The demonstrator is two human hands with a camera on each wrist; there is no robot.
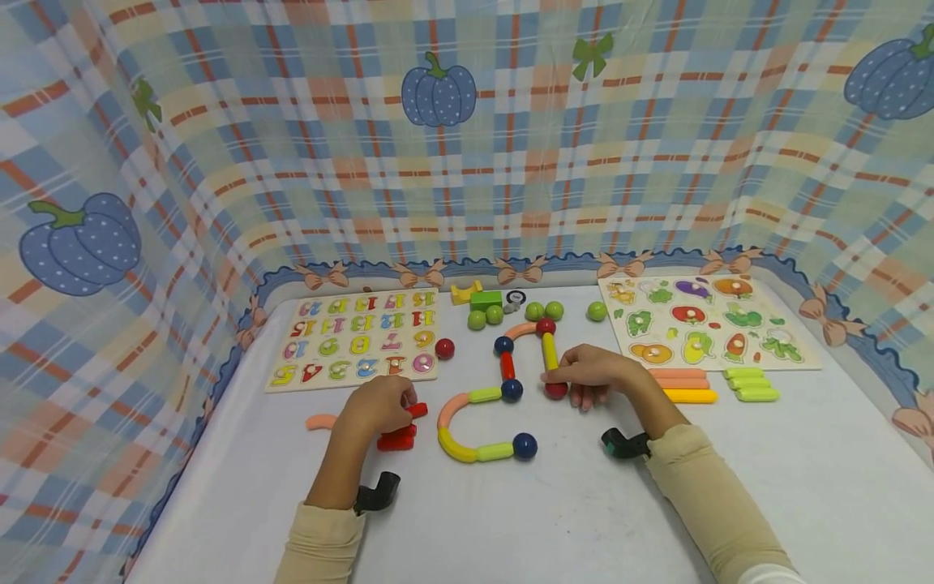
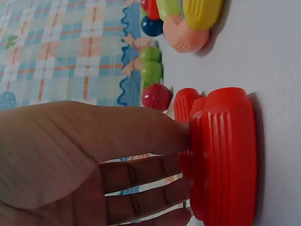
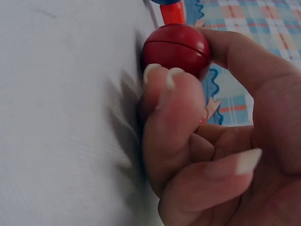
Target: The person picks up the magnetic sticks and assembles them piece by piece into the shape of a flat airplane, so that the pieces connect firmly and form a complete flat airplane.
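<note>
My left hand pinches a red magnetic stick between thumb and fingers. More red sticks lie close beside it in the left wrist view; a curved peach stick is left of that wrist. My right hand grips a red ball at the near end of a yellow stick, its fingers curled against the ball. The yellow stick's far end meets another red ball. From there a winding chain of sticks and blue balls runs to a blue ball nearest me.
A number puzzle board lies at the back left, a vegetable puzzle board at the back right. A loose red ball and several green balls sit between them. Green sticks and an orange stick lie at right.
</note>
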